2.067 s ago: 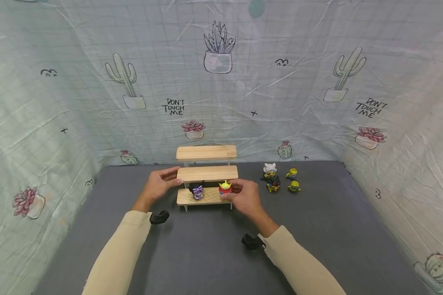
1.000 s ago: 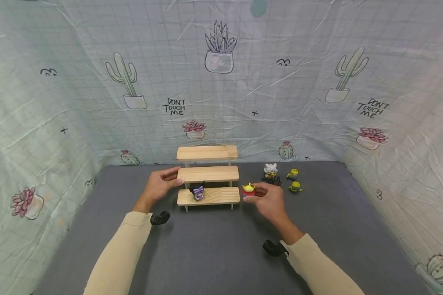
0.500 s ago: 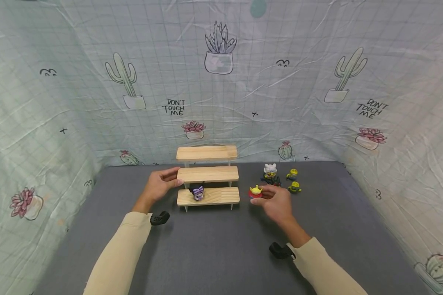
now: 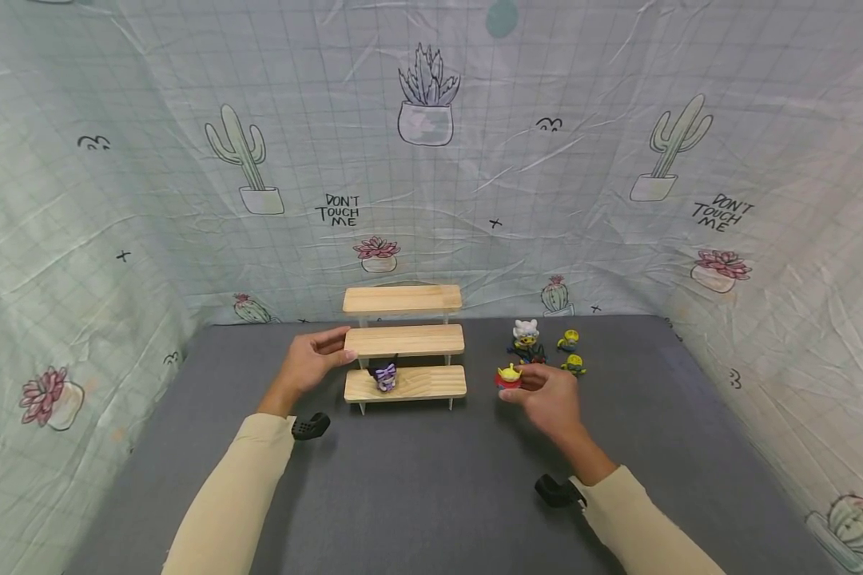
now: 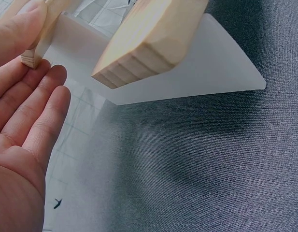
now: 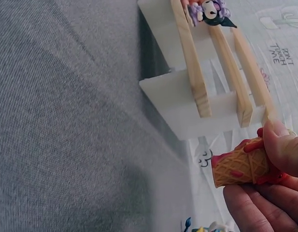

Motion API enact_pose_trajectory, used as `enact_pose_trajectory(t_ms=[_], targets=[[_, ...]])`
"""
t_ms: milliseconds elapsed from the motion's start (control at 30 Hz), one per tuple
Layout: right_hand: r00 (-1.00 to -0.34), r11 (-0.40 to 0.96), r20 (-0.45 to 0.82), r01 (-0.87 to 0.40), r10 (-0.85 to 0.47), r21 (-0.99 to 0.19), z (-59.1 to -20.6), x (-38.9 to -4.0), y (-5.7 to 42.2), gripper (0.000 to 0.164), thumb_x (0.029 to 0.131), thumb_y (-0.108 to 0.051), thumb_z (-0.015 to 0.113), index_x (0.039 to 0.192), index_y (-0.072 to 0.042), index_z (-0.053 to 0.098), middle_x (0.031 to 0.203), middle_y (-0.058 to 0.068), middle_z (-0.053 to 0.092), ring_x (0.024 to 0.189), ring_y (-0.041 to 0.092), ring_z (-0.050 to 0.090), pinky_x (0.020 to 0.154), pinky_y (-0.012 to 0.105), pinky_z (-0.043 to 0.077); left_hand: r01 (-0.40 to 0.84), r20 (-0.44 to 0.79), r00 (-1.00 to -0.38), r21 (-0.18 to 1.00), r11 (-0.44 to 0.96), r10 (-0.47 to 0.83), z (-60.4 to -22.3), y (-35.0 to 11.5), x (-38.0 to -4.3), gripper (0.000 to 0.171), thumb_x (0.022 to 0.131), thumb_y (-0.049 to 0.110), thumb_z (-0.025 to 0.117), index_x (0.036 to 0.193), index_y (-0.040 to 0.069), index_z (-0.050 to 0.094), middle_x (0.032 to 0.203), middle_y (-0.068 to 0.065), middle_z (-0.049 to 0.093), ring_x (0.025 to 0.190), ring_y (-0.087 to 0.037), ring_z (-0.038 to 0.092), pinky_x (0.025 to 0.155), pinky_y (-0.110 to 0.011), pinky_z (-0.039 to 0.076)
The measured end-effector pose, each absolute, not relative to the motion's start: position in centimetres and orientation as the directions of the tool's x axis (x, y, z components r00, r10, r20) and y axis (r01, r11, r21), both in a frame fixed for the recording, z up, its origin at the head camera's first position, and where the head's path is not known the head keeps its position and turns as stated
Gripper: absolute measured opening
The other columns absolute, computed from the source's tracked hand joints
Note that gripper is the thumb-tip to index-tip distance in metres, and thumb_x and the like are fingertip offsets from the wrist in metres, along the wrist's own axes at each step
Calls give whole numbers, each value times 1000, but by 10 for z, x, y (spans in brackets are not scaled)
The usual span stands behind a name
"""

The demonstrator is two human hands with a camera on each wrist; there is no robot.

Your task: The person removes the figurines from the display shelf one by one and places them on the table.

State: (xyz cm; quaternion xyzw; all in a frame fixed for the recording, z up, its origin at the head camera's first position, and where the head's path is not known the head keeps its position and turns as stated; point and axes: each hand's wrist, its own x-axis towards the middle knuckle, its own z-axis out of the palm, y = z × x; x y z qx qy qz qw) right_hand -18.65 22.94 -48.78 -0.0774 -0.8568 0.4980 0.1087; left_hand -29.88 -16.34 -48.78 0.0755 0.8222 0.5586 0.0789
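A three-tier wooden display shelf (image 4: 417, 341) with translucent white side supports stands at the back of the table. My left hand (image 4: 311, 361) grips the left end of its middle board, thumb above and fingertips underneath in the left wrist view. To the right of the shelf, my right hand (image 4: 554, 398) pinches a toy figurine (image 4: 507, 378) with a yellow three-pointed head and red body. Its lower part looks like a waffle cone (image 6: 240, 166) in the right wrist view. On the bottom board sits a purple-and-black figurine (image 4: 384, 377), left of the middle.
Beyond my right hand stand a white-hooded figurine (image 4: 525, 334), a dark figurine partly hidden by it and my hand, and two small yellow figurines (image 4: 568, 341). A patterned cloth (image 4: 496, 263) rises behind the grey tabletop (image 4: 403, 495) and at both sides.
My right hand has carried the yellow-headed figurine off the bottom board, away to the right and slightly toward me. My left hand has stayed at the middle board.
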Motion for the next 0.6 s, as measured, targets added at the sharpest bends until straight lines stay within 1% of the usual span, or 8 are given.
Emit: enact_pose_trajectory(t_ms=[233,367,600], targets=[[-964,495,93,45,250,-867,-488,-185,237,44,79,-7,90,119,7,75,112,28,77,105,42,76,89,51,66,34,-46,-977,930,365,209,-489,-162,-300,64,96,16,78,153,5,52,148,-22,60,136,-37,62,108,-48,57],[-962,500,100,42,254,-865,-489,-183,241,43,79,-5,90,117,7,75,111,28,77,104,43,76,88,51,65,36,-46,-976,931,363,214,-490,-162,-301,65,95,17,79,153,5,52,149,-22,60,136,-37,61,109,-48,57],[-959,508,107,43,262,-860,-491,-181,248,42,79,-5,90,116,7,75,113,28,76,105,42,76,88,50,65,38,-49,-975,924,380,217,-491,-165,-302,65,96,21,78,153,7,52,152,-22,56,141,-37,56,112,-51,54]])
